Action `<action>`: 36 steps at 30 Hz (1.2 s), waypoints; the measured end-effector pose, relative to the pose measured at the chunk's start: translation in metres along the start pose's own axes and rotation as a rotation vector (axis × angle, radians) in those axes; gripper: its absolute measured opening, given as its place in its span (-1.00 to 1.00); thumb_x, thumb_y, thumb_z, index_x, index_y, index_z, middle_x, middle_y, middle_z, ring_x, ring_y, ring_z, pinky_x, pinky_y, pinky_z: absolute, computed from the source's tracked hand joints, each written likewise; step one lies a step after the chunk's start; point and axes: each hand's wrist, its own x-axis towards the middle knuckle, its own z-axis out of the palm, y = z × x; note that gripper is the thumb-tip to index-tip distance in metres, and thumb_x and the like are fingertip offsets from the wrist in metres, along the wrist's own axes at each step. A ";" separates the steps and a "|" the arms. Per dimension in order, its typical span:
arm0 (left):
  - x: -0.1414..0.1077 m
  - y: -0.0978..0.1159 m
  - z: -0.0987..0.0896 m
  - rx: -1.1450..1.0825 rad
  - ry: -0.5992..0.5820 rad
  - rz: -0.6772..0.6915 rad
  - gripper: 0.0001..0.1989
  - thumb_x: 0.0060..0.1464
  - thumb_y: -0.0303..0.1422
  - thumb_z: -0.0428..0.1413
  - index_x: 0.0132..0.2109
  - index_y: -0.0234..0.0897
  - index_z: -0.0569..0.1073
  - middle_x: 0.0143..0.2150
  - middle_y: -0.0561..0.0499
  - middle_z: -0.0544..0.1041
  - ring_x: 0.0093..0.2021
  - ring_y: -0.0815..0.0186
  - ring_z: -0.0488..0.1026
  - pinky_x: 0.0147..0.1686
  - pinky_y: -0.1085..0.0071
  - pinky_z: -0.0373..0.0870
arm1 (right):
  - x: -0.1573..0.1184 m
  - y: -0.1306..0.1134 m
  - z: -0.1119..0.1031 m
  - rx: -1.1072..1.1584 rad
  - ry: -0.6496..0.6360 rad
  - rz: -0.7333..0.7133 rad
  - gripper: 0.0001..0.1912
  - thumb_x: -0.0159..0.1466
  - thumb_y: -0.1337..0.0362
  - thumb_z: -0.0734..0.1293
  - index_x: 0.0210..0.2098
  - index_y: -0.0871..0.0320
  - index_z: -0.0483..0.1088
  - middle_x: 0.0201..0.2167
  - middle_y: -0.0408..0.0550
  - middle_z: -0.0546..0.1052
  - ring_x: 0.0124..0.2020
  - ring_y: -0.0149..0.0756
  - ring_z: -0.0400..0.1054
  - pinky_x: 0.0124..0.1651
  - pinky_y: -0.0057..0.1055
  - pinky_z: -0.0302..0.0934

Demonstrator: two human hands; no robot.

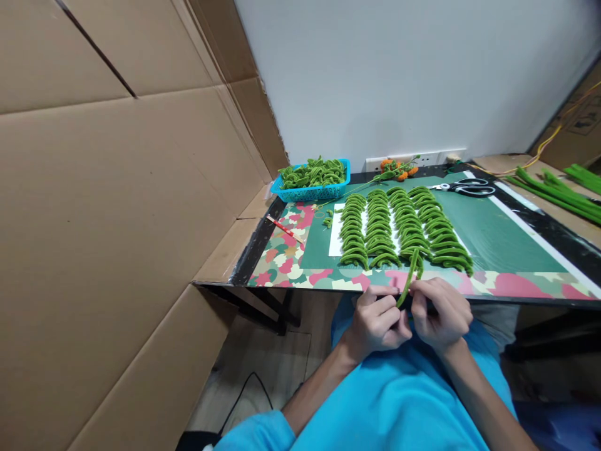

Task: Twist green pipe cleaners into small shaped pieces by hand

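A fuzzy green pipe cleaner (409, 279) stands up between my two hands, at the near edge of the table. My left hand (378, 318) is closed, pinching its lower part. On the other side, the fingers of my right hand (440, 309) are closed on the same piece, and a short second strand shows behind it. Just beyond my hands, several rows of curved green pipe cleaner pieces (378, 228) lie on a white sheet (335, 239). The lower end of the held piece is partly hidden by my fingers.
A blue basket (310, 193) full of curved green pieces stands at the back left. Scissors (469, 186) and orange flowers (399, 169) lie at the back. Long green pipe cleaners (558, 195) are at right. A red-and-white strip (285, 229) lies left; cardboard (117, 207) walls that side.
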 end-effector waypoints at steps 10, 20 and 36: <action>0.001 0.001 0.000 -0.009 0.012 -0.001 -0.78 0.17 -0.50 0.17 -0.42 -0.16 0.38 -0.47 0.04 0.52 -0.04 0.19 0.63 -0.03 0.27 0.66 | 0.000 -0.001 0.000 -0.007 -0.001 -0.001 -0.69 0.28 0.57 0.31 -0.07 0.15 0.50 -0.41 -0.10 0.55 -0.45 -0.33 0.41 -0.35 -0.37 0.32; 0.002 0.002 -0.002 0.021 -0.013 0.016 -0.75 0.24 -0.46 0.16 -0.42 -0.18 0.38 -0.45 0.04 0.52 -0.06 0.22 0.64 -0.02 0.29 0.64 | 0.001 -0.001 -0.002 -0.011 -0.009 -0.004 -0.69 0.27 0.59 0.32 -0.08 0.16 0.49 -0.41 -0.11 0.54 -0.45 -0.34 0.39 -0.35 -0.38 0.29; 0.002 0.002 -0.003 0.009 -0.024 0.022 -0.76 0.20 -0.49 0.19 -0.41 -0.19 0.35 -0.45 0.06 0.51 -0.08 0.22 0.64 0.02 0.30 0.61 | -0.001 0.000 -0.001 -0.002 -0.001 0.001 -0.70 0.25 0.59 0.34 -0.09 0.18 0.50 -0.39 -0.10 0.56 -0.44 -0.33 0.40 -0.35 -0.36 0.29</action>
